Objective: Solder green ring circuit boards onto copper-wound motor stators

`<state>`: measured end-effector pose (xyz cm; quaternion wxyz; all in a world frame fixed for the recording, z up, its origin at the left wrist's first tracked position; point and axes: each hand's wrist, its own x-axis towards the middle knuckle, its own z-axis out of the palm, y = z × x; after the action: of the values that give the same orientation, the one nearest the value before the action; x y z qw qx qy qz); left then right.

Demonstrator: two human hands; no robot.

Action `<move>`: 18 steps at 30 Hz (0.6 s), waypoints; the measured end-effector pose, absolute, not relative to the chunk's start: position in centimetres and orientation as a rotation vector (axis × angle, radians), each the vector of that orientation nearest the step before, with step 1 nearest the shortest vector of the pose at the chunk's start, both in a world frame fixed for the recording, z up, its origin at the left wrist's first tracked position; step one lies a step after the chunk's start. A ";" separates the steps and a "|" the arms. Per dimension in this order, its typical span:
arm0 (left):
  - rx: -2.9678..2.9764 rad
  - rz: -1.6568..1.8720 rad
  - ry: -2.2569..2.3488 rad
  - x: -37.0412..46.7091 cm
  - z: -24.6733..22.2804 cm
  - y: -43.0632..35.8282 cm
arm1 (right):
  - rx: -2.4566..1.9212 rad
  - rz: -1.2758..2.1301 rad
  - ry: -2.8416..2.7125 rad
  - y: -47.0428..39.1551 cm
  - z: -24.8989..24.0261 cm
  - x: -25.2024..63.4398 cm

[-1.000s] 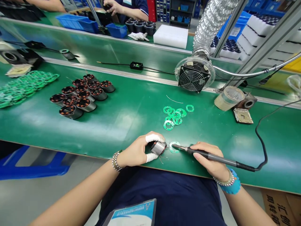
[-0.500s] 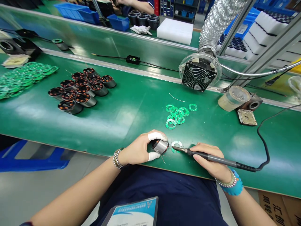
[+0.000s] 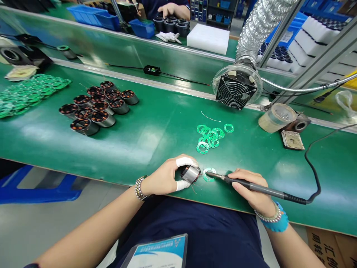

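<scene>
My left hand (image 3: 164,176), with white covers on thumb and finger, grips a motor stator (image 3: 191,174) lying tilted on its side. Thin wires stick out of its right end. In my right hand (image 3: 252,188) is a soldering iron (image 3: 251,186), its tip pointing left over a green ring-shaped circuit board (image 3: 209,179) on the bench. That board lies just right of the stator; whether a wire touches it I cannot tell. Beyond my hands is a loose pile of similar ring boards (image 3: 210,137).
Several stators (image 3: 97,108) stand at left, beside stacked green boards (image 3: 30,93). A fume fan (image 3: 234,91) hangs at the back. On the right are a cloudy tub (image 3: 277,117), an iron stand (image 3: 302,122) with a sponge (image 3: 292,140), and the iron's cord (image 3: 311,160). A co-worker's hand (image 3: 170,9) shows behind.
The soldering iron tip has shifted slightly right, away from the stator, along with my right hand. My left hand keeps its hold. Behind, the co-worker's hand has moved over the black cylinders.
</scene>
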<state>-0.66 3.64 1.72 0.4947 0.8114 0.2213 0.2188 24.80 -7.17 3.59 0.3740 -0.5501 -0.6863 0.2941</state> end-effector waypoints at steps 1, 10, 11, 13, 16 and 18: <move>1.967 0.532 0.537 -0.7 1.7 3.6 | -1.409 0.754 -1.755 -7.2 3.6 24.8; 1.966 0.524 0.552 -0.6 1.8 3.6 | -1.387 0.765 -1.725 -7.2 3.5 25.0; 1.964 0.521 0.556 -0.6 1.8 3.6 | -1.387 0.767 -1.720 -7.2 3.5 25.0; 1.960 0.517 0.562 -0.6 1.8 3.6 | -1.389 0.761 -1.703 -7.3 3.3 25.0; 1.960 0.512 0.578 -0.5 1.8 3.6 | -1.415 0.698 -1.638 -7.6 3.1 25.4; 1.964 0.501 0.589 -0.6 1.9 3.5 | -1.486 0.621 -1.555 -7.4 3.0 26.4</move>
<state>-0.59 3.51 1.89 0.4931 0.8095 0.2427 0.2064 26.36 -7.43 3.05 0.4363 -0.5973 -0.6250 0.2496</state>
